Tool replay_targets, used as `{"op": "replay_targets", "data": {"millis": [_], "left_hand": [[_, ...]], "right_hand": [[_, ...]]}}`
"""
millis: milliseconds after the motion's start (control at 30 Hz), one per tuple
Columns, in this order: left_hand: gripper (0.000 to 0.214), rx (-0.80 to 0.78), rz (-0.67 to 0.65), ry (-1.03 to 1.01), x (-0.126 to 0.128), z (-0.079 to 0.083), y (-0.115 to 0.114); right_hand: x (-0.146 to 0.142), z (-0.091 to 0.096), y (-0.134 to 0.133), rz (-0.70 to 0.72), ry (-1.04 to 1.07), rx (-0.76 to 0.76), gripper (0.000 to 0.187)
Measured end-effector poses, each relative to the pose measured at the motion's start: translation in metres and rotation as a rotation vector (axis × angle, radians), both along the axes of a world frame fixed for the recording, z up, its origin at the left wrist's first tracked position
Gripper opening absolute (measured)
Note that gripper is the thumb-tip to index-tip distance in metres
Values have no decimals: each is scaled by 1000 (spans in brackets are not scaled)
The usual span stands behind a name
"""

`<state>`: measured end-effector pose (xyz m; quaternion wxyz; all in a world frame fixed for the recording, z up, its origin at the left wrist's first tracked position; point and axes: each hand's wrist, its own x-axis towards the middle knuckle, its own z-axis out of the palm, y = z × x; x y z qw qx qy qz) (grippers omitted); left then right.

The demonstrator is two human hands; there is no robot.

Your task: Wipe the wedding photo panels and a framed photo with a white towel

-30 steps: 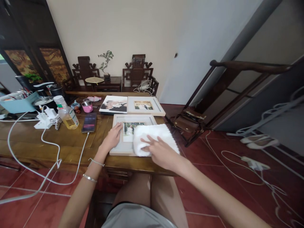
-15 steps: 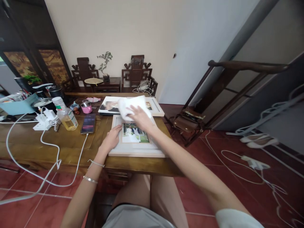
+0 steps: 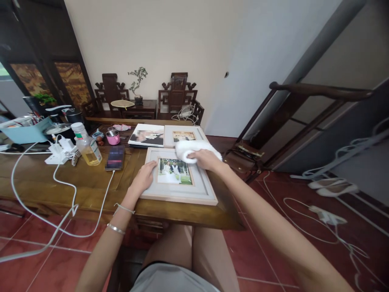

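Note:
A light wooden picture frame (image 3: 178, 194) with a wide pale mat lies flat near the table's front edge. Inside it is a photo (image 3: 174, 171) of two people on grass. My left hand (image 3: 144, 175) grips the frame's left side, its fingertips over the mat. Bunched in my right hand (image 3: 209, 159) is a white cloth (image 3: 196, 148), over the frame's upper right corner, which it hides. Behind it lie a second picture frame (image 3: 194, 132), partly covered by the cloth, and a white photo album (image 3: 147, 132) with a dark picture on it.
Left of the frame lie a phone (image 3: 114, 158) on a white cable, a bottle of yellow liquid (image 3: 88, 148), a pink cup (image 3: 113, 138) and a power strip (image 3: 57, 153). A wooden chair (image 3: 319, 91) holding a brown bag (image 3: 240, 160) stands right of the table.
My right hand has swept the cloth to the right and toward me, uncovering the album and the photo. My left hand stays on the frame's left side.

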<state>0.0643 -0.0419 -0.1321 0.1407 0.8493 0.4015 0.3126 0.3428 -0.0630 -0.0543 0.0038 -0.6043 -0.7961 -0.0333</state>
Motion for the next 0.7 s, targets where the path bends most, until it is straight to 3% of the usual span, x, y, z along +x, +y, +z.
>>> {"op": "replay_targets", "data": {"millis": [100, 200, 333, 400, 500, 700], "left_hand": [[59, 22, -5, 10, 0, 3, 1], [59, 21, 0, 33, 0, 4, 3], [57, 24, -19, 24, -2, 3, 7], [57, 20, -26, 25, -2, 2, 7], [57, 9, -6, 42, -1, 3, 6], [55, -2, -11, 73, -1, 7, 4]], "right_hand": [[13, -5, -23, 8, 3, 12, 62], [4, -8, -60, 78, 24, -7, 69], [-12, 2, -116, 124, 94, -88, 70], [-12, 10, -130, 138, 140, -130, 70], [-4, 14, -121, 106, 195, -144, 69], [0, 2, -32, -73, 89, 67, 63]]}}
